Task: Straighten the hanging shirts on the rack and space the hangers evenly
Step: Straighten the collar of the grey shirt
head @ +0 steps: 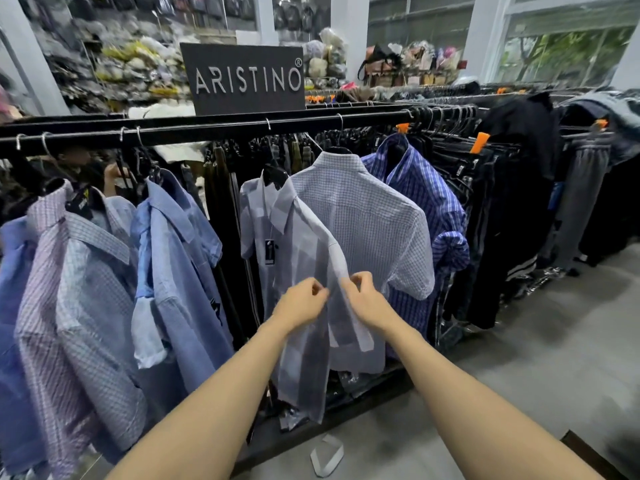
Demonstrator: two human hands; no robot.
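A black rail (207, 128) runs across the view with several shirts on hangers. In the middle hangs a pale grey-white shirt (273, 230), its front edge pinched by both hands. My left hand (303, 303) grips the fabric on the left of the placket and my right hand (363, 299) grips it just to the right, the two almost touching. Right behind it hangs a fine white checked shirt (374, 220), then a blue striped shirt (426, 188). To the left a wide gap separates a mid-blue shirt (180, 258) and a lilac checked shirt (79, 289).
A dark "ARISTINO" sign (244, 79) stands on the rail. Dark trousers (485, 220) on clip hangers fill the rack to the right. A strip of white tape (327, 455) lies on the grey floor. Another person's hand (114, 174) shows behind the left shirts.
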